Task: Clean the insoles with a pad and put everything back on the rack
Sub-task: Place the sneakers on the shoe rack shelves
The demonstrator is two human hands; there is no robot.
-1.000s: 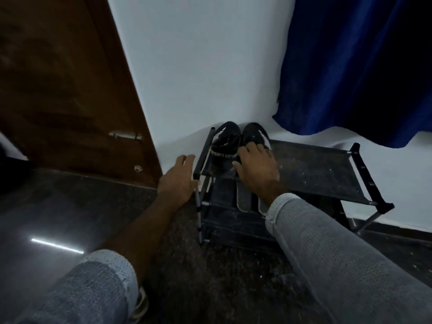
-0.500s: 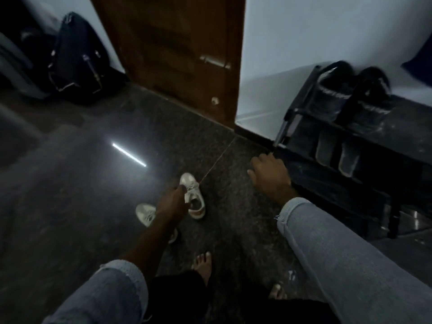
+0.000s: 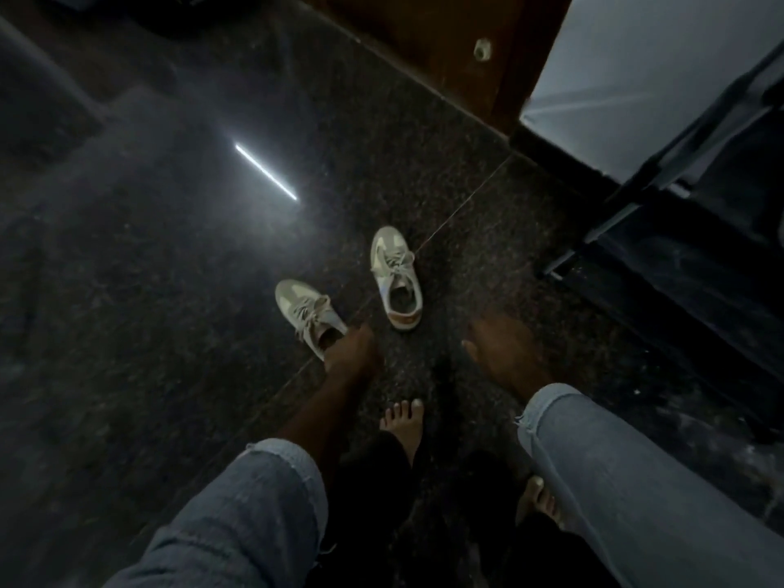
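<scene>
On the dark speckled floor (image 3: 169, 290), just short of the person's bare toes, two pale lace-up sneakers lie apart and at different angles, toes pointing away. The left hand (image 3: 354, 348) has reached the heel end of the nearer sneaker (image 3: 307, 314); its fingers go into or around the shoe's opening, and it looks like a grip on the heel collar, though the dim, soft picture hides the fingertips. That is the natural place to take a shoe for lifting: the collar gives something to curl around, and the opening stays facing up.

The other sneaker (image 3: 396, 280) stands untouched a little further out, its mouth open toward the camera and showing the inner lining, where its insole would sit. The right hand (image 3: 502, 352) is low near the floor between that shoe and the black shoe rack (image 3: 679, 256), blurred by movement. Whether its fingers are spread or curled cannot be told, and nothing can be seen in it. Its place suggests it is crossing toward the second shoe, so that each hand takes one.

No loose insole and no cleaning pad shows anywhere here. The rack fills the right edge, near the shoes, beside a brown wooden door (image 3: 445, 48) and a pale wall (image 3: 636, 65). Judging by the layout, this is the putting-back stage: both sneakers belong on the rack, a short reach to the right.
</scene>
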